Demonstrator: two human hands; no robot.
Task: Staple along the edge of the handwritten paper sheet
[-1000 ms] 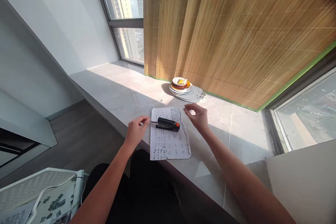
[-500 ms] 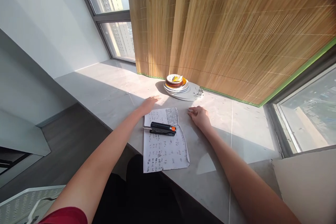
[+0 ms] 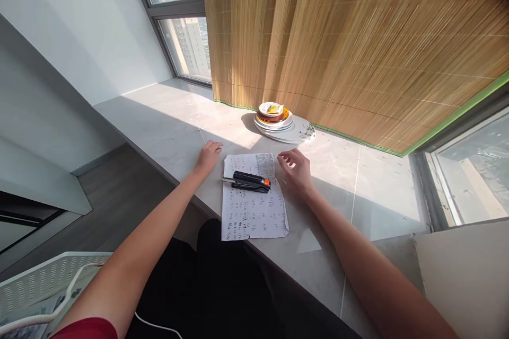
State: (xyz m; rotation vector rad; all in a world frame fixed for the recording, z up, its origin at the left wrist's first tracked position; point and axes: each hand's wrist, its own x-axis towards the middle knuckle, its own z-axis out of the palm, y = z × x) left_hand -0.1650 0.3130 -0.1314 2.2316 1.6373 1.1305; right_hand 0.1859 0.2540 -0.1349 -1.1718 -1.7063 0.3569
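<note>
A black stapler [image 3: 249, 182] with an orange patch at its right end lies across a sheet of handwritten paper [image 3: 254, 217] on the stone ledge. Just left of the sheet's upper corner, my left hand [image 3: 209, 157] rests over the ledge, fingers loosely stretched and holding nothing. My right hand [image 3: 296, 170] is close to the paper's upper right edge. Its fingers are bent but apart, with nothing visible in them. Neither hand touches the stapler.
Stacked plates and a small dish [image 3: 271, 109] stand beyond the paper, on a larger oval plate [image 3: 300, 131]. Behind them hangs a bamboo blind [image 3: 338, 53]. A perforated plastic basket [image 3: 35, 283] and a white cable [image 3: 66, 299] are at lower left.
My left hand has drawn back to the left, away from the paper's top edge. The right hand has come closer to the sheet, its fingers opening. The camera view has shifted slightly.
</note>
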